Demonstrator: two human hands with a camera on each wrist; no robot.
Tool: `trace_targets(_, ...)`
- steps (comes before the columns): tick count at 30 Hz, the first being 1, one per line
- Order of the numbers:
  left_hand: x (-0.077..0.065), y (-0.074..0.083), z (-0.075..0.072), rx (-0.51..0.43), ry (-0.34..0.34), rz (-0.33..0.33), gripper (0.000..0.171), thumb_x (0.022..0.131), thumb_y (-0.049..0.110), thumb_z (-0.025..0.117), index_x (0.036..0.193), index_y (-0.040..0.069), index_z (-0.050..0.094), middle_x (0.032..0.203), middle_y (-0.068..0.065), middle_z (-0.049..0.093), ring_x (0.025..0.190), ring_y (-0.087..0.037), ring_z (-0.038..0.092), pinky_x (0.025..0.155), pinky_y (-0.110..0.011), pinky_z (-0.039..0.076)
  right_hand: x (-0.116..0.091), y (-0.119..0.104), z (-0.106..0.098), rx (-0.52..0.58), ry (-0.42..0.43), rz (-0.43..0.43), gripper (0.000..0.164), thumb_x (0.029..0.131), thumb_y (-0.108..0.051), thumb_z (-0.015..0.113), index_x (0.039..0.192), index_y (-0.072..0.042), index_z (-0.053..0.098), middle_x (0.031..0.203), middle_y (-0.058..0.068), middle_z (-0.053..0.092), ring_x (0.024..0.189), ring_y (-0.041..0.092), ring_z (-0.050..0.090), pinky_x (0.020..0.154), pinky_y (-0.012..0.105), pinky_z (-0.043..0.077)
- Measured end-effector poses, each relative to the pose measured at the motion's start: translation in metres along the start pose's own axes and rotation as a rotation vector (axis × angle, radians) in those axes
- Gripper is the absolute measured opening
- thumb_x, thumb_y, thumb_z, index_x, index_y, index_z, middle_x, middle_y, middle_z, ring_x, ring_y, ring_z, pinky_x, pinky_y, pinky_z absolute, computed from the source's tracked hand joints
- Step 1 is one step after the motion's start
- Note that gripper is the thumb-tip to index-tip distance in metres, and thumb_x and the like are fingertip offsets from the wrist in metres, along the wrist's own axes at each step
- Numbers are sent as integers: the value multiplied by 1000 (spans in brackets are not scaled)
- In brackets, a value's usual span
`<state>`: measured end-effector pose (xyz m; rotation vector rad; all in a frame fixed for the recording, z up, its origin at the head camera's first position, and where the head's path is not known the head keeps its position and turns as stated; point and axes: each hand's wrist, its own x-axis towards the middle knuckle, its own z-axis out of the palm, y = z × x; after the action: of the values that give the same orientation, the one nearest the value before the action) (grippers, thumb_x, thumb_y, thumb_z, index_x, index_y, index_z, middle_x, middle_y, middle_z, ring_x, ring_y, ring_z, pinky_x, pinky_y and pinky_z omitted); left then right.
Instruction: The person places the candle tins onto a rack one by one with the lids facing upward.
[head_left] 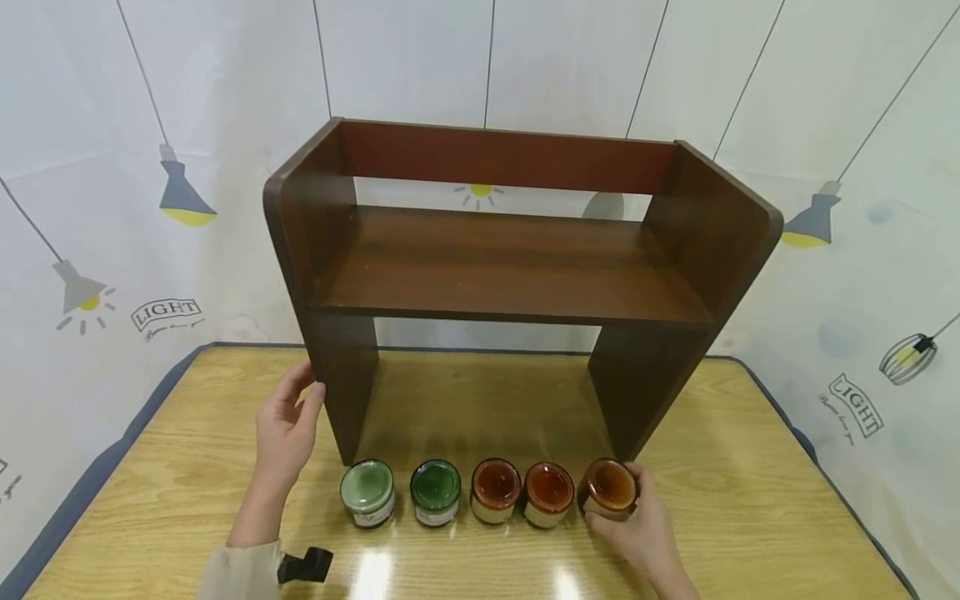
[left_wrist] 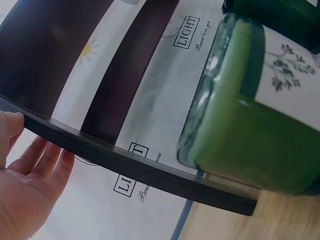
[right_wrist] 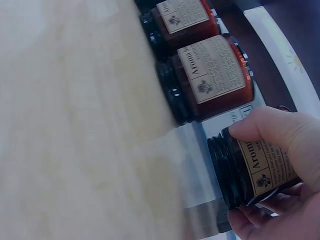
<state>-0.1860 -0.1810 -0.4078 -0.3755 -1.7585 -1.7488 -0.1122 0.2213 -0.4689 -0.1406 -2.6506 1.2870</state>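
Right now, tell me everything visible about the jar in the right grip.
The jar is round and squat, apparently brown-amber glass, its dished end up and its dark ridged end toward the table. A tan label bears dark print and a small plant drawing. Rightmost of five, near the shelf, it is held in the right grip, seemingly tilted slightly; table contact is unclear.

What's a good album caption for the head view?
Right hand grips the rightmost jar of five; left hand touches a brown shelf.
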Motion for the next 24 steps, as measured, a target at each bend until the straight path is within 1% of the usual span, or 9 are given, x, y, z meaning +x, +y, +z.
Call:
trace_targets(3, 0, 0, 0, -1, -4, 6, 33, 89, -15, 49, 120, -7, 57, 109, 8, 61, 104, -7, 55, 84, -13, 47, 1, -4, -3, 31, 7, 3, 78, 63, -4, 85, 125, 6, 39, 118, 24, 55, 109, 35, 53, 90, 47, 45)
trace_targets(5, 0, -1, 0, -1, -5, 6, 34, 89, -15, 49, 120, -7, 56, 109, 8, 61, 104, -7, 55, 84, -13, 47, 0, -8, -6, 39, 11, 4, 78, 63, -4, 85, 125, 4, 38, 119, 21, 54, 110, 32, 51, 89, 42, 45)
trace_targets(10, 0, -1, -1, 7, -4, 4, 34, 89, -16, 49, 121, -7, 56, 109, 9, 61, 104, -7, 55, 84, -12, 47, -1, -19, -12, 30, 57, -45, 77, 63, -6, 85, 125, 2, 40, 116, 17, 56, 104, 23, 52, 83, 31, 48)
trace_targets(15, 0, 0, 0, 14, -3, 10, 33, 88, -16, 49, 120, -9, 56, 108, 9, 61, 103, -7, 55, 84, -12, 47, -3, -30, -19, 52, 103, -112, 75, 61, 1, 84, 123, 2, 42, 112, 14, 58, 98, 2, 50, 80, 21, 47)
trace_targets(18, 0, -1, 0, 16, -1, 12, 33, 88, -16, 49, 120, -10, 56, 108, 9, 61, 103, -7, 55, 84, -12, 47, -5, -37, -23, 85, 133, -146, 75, 59, 6, 82, 122, 2, 42, 111, 12, 58, 95, -7, 47, 80, 13, 45)
trace_targets(21, 0, -2, 0, 17, 2, 16, 32, 88, -17, 50, 119, -11, 55, 108, 9, 61, 103, -7, 55, 84, -12, 47, -6, -46, -28, 135, 157, -186, 76, 57, 10, 81, 122, 5, 42, 110, 11, 56, 95, -7, 47, 79, 7, 42)
trace_targets(24, 1, -3, 0, 11, 2, 25, 32, 88, -17, 50, 119, -12, 54, 109, 9, 61, 103, -7, 55, 84, -12, 47, -6, -54, -32, 176, 178, -236, 77, 56, 13, 80, 122, 6, 42, 109, 6, 54, 96, -5, 49, 79, 6, 42)
